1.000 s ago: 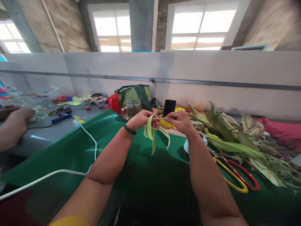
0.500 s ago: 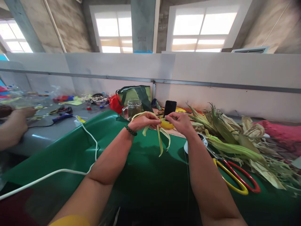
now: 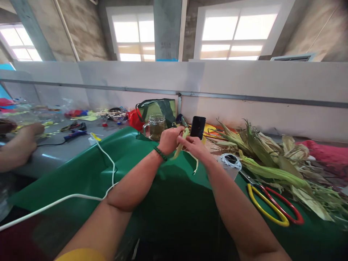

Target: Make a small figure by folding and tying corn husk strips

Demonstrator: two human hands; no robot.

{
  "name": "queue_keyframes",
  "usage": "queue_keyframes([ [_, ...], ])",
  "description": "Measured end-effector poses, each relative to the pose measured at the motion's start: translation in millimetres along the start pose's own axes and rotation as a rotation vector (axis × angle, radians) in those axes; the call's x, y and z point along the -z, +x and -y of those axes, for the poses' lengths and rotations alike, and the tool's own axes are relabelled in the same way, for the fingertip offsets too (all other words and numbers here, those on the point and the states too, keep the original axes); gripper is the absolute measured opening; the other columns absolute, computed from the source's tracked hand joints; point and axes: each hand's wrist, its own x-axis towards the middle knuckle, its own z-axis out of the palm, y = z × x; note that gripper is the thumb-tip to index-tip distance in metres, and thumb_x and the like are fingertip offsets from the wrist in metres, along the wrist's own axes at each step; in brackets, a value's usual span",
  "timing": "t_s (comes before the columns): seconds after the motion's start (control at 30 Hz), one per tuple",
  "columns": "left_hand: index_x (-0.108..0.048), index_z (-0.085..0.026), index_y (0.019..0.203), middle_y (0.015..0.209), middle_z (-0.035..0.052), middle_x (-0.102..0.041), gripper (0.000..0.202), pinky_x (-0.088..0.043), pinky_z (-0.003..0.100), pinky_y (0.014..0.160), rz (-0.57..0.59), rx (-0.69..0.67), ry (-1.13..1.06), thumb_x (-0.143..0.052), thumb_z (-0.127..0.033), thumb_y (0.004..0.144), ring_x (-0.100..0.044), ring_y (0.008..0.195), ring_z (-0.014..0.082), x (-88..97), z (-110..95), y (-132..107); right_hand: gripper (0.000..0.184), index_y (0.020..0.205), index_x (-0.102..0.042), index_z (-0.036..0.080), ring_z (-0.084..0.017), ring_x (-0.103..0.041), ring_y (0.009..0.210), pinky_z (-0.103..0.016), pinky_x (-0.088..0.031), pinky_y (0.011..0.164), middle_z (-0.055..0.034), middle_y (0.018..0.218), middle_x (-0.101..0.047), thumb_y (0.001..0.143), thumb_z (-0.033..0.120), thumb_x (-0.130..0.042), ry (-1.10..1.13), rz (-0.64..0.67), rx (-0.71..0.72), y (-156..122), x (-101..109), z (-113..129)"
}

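Observation:
My left hand (image 3: 169, 139) and my right hand (image 3: 190, 144) meet above the green table cover (image 3: 108, 166), both closed on pale green corn husk strips (image 3: 181, 145). The strips are bunched between the two hands, and one thin end (image 3: 196, 166) hangs down below my right hand. A green bead bracelet (image 3: 160, 153) sits on my left wrist. A black phone (image 3: 197, 127) stands upright just behind my hands.
A glass mug (image 3: 154, 127) and a green bag (image 3: 156, 108) stand behind my hands. A pile of corn husks (image 3: 266, 159), red and yellow scissors (image 3: 274, 206) and a white spool (image 3: 230, 163) lie to the right. A white cable (image 3: 81, 197) crosses left. Another person's hand (image 3: 25, 139) works at far left.
My hands have come together and the husk strips, which hung spread out between them, are now gathered into a tight bunch. The view has shifted slightly.

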Motion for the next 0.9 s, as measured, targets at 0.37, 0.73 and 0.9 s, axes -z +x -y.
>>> queue_keyframes([
  [0.37,-0.072,-0.012,0.091,0.081,0.0080,-0.075,0.019,-0.051,0.025,0.069,-0.287,0.190,-0.508,-0.056,-0.019,0.084,-0.070,0.073,0.0180,4.4,28,13,0.043,0.083,-0.064,0.019,-0.009,-0.042,0.043,-0.023,-0.035,0.043,0.0067,0.050,-0.048,0.073,0.061,-0.064,0.015,-0.139,0.185,6,11,-5],
  [0.73,-0.069,-0.009,0.067,0.054,0.0007,-0.064,0.024,-0.044,0.019,0.049,0.157,0.428,-1.230,-0.079,-0.031,0.066,-0.055,0.048,0.0091,9.1,7,11,0.029,0.103,-0.068,0.023,-0.018,-0.066,0.073,-0.031,-0.055,0.067,-0.0044,0.090,-0.071,0.087,0.042,-0.054,-0.213,-0.305,0.447,2,-1,-13],
  [0.9,-0.072,-0.009,0.072,0.058,0.0001,-0.065,0.019,-0.046,0.019,0.055,0.311,0.375,-1.268,-0.080,-0.020,0.059,-0.055,0.052,0.0074,18.1,3,7,0.018,0.080,-0.065,0.023,-0.020,-0.067,0.074,-0.032,-0.054,0.072,-0.0032,0.080,-0.072,0.085,0.036,-0.055,-0.328,-0.391,0.466,0,0,-12],
])
